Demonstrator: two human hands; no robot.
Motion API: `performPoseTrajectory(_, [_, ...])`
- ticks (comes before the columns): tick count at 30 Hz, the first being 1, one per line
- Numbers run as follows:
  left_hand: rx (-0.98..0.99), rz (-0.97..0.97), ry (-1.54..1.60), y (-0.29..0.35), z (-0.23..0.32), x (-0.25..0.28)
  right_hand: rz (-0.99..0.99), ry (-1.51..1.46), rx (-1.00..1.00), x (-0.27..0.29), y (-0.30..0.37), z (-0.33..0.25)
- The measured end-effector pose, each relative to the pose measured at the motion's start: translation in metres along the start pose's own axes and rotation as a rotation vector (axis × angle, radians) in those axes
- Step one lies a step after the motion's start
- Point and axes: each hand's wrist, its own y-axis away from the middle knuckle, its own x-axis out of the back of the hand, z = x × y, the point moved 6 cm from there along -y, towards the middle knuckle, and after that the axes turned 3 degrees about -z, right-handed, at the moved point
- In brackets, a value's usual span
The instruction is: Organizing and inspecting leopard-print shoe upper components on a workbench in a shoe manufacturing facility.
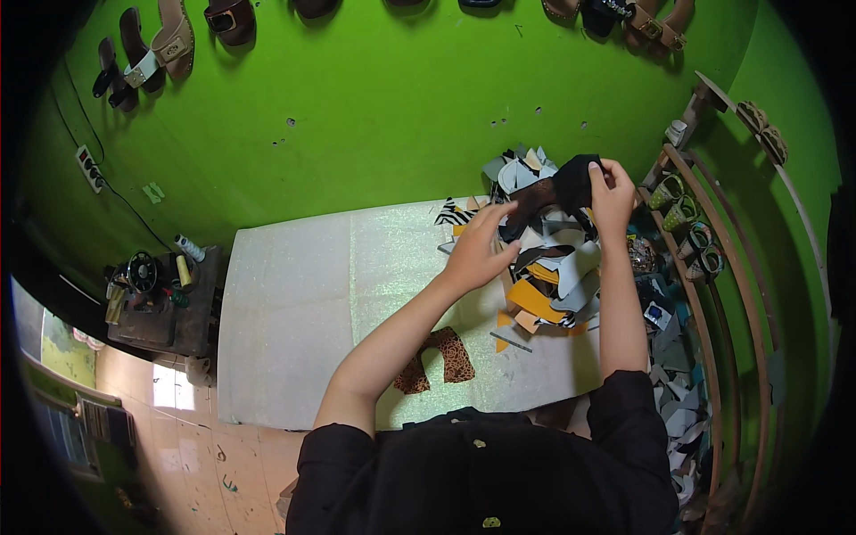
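Note:
My right hand [612,198] pinches the edge of a black piece of material [575,183] and holds it up over the far right of the table. Fingers apart, my left hand [481,248] reaches in beside a dark brown piece [530,207]; whether its fingertips touch that piece I cannot tell. Around both hands lies a heap of cut scraps, with white pieces [521,174], yellow pieces [538,301] and a zebra-striped piece [456,212]. A curved leopard-print piece [457,355] rests on the table below my left forearm.
The pale, shiny-covered table [285,312] stands against a green wall hung with sandals [174,40]. A sewing machine [143,276] with thread spools is at the left. On the right, a wooden rack [704,357] holds sandals [682,212], with more scraps [682,410] piled beside it.

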Motion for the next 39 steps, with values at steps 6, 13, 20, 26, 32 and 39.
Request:
performPoseTrajectory(6, [-0.021, 0.146, 0.207, -0.034, 0.036, -0.013, -0.07, -0.113, 0.053, -0.016, 0.059, -0.051])
performPoseTrajectory(13, [0.008, 0.007, 0.183, -0.052, 0.022, -0.005, -0.356, -0.562, 0.074, -0.033, 0.078, -0.049])
performPoseTrajectory(20, [0.204, -0.219, 0.126, -0.027, 0.024, 0.038, -0.679, -0.478, -0.125, -0.04, 0.097, -0.039])
performPoseTrajectory(26, [0.364, -0.194, 0.604, 0.032, 0.01, 0.072, -0.879, -0.671, -0.373, -0.058, 0.135, -0.046])
performPoseTrajectory(32, [0.729, -0.042, 0.513, 0.124, -0.043, 0.083, -0.843, -0.739, -0.566, -0.092, 0.205, -0.015])
performPoseTrajectory(39, [0.967, 0.137, 0.068, 0.232, -0.088, 0.048, -0.738, -0.28, -0.422, -0.114, 0.304, 0.05])
